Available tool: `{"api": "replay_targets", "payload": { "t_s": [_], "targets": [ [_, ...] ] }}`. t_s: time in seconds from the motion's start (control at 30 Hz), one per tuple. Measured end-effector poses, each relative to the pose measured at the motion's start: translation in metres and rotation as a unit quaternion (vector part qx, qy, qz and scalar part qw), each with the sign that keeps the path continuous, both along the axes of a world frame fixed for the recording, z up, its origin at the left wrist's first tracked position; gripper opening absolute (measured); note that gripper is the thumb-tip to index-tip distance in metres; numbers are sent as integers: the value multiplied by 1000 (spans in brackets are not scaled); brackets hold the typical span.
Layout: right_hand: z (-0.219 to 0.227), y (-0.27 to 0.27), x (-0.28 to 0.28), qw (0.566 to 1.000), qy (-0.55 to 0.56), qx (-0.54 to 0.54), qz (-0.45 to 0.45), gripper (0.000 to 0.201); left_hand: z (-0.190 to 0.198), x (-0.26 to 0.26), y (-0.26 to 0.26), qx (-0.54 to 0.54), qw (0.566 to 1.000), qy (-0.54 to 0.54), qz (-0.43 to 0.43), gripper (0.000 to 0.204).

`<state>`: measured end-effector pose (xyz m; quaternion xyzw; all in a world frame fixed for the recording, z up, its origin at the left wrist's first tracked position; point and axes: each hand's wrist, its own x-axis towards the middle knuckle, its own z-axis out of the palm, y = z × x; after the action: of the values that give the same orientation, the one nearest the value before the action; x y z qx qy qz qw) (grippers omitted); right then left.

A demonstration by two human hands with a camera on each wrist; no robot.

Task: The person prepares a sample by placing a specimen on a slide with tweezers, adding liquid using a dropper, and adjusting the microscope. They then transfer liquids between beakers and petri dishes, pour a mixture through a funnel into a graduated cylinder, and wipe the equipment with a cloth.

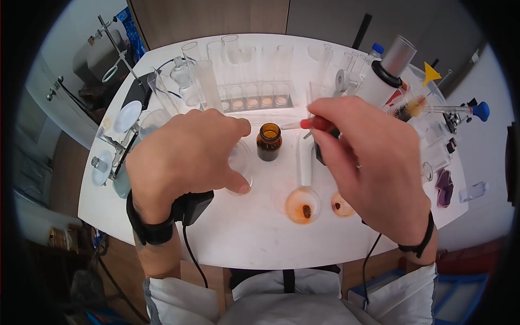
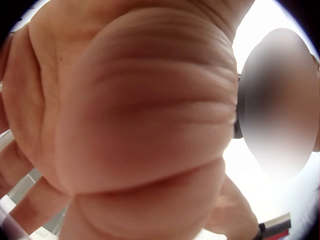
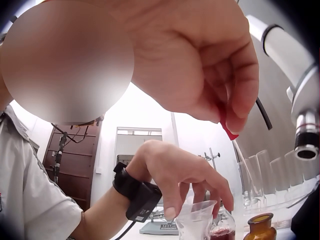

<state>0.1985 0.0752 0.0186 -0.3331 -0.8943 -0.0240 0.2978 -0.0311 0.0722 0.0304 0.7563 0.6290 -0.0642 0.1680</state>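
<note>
My right hand (image 1: pixel 365 162) pinches a dropper by its red bulb (image 1: pixel 306 124), between thumb and fingertips. Its thin glass tube (image 1: pixel 291 125) points left, with the tip close to the mouth of a brown glass bottle (image 1: pixel 269 143). That uncapped bottle stands upright on the white table. Over on the left, my left hand (image 1: pixel 187 154) arches with thumb and fingers spread about a clear beaker (image 1: pixel 245 162). In the right wrist view, the left thumb and fingers flank the lipped beaker (image 3: pixel 196 220); behind it is a glass vessel with dark red contents (image 3: pixel 222 233).
A dish with orange-brown residue (image 1: pixel 295 211) and a smaller dish (image 1: pixel 341 208) lie at the front. Tall glass tubes and a rack (image 1: pixel 260 105) line the back. A two-pan balance (image 1: pixel 101 168) stands left, a microscope (image 1: pixel 382 76) right, beside brushes and a yellow funnel (image 1: pixel 430 74).
</note>
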Motion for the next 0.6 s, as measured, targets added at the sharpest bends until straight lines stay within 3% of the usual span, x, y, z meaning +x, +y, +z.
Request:
{"api": "replay_targets", "payload": {
  "t_s": [0.17, 0.3, 0.47, 0.6],
  "targets": [
    [-14, 38, -24, 999, -37, -8, 0, 8, 1, -5, 0, 5, 1000, -10, -3, 71],
    [-23, 45, -33, 998, -61, -32, 8, 8, 5, -6, -3, -3, 1000, -19, 9, 73],
    [-34, 47, -42, 990, -135, -25, -11, 12, -3, -8, -2, 50, 998, -15, -46, 65],
    [-48, 49, -44, 993, -120, -13, 20, 10, -2, -6, -4, 56, 997, -13, -46, 66]
  ]
}}
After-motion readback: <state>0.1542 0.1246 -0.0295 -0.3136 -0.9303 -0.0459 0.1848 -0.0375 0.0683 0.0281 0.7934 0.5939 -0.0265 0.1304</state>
